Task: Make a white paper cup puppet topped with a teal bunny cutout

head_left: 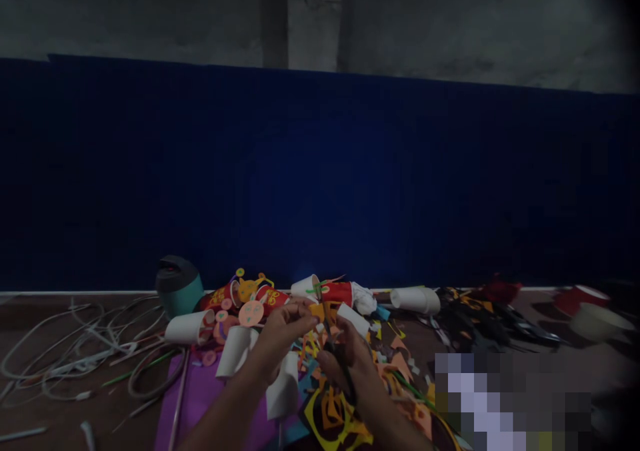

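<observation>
Near the centre, my left hand (287, 334) is closed, thumb and fingers pinched at a small orange piece (318, 311). Just right of it, my right hand (350, 361) is wrapped round dark-handled scissors (327, 324), whose blades point up beside the orange piece. Beneath and around both hands lie many orange, yellow and blue paper scraps (333, 414). White paper cups (234, 352) lie by my left forearm, over a purple sheet (205, 398). A round orange paper face (251, 313) rests behind my left hand, close to red cups (273, 296).
White cables (85, 344) sprawl at the left beside a teal and black container (179, 284). More white cups (415, 300), dark items (480, 321) and a red bowl-like object (580, 299) lie to the right. A blue wall panel (320, 171) rises behind.
</observation>
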{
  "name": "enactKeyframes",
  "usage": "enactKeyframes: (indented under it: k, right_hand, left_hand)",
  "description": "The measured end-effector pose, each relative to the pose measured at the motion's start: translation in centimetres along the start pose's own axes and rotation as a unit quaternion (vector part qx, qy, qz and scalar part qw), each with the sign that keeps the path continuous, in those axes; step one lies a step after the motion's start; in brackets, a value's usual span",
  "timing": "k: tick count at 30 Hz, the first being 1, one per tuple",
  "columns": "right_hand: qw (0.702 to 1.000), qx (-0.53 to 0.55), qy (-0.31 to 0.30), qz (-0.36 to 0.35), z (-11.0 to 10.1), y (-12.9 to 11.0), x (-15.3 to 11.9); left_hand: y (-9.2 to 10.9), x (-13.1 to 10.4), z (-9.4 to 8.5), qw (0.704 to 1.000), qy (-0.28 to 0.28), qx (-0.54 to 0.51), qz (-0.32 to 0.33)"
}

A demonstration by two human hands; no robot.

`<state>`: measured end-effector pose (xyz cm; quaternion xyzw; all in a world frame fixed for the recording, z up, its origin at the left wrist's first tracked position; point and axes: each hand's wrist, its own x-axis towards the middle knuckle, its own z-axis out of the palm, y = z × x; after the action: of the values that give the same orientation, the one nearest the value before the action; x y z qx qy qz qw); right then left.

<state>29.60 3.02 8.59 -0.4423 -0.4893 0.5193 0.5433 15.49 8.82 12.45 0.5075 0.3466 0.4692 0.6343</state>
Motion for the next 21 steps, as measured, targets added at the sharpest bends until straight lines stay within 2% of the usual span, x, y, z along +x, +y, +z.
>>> enactKeyframes:
  k: [9, 14, 18, 21]
  right_hand:
    - [1.000, -0.023, 0.012, -0.011, -0.1, -0.6, -0.4]
    - [1.000, 0.026, 0.009, 0.013, 0.2, -0.4, -0.3]
    - [0.999, 0.049, -0.016, 0.011, 0.5, -0.4, -0.4]
    - [0.999, 0.036, -0.001, -0.017, 0.7, -0.8, -0.6]
  left_hand:
    - [0.2, 0.0, -0.2, 1.000, 0.004, 0.005, 0.011]
    - [0.4, -0.4, 0.3, 1.000, -0.010, 0.013, 0.020]
    - [-0.2, -0.5, 0.7, 0.999, -0.019, 0.005, 0.025]
    - [-0.8, -0.4, 0.8, 0.999, -0.023, -0.006, 0.029]
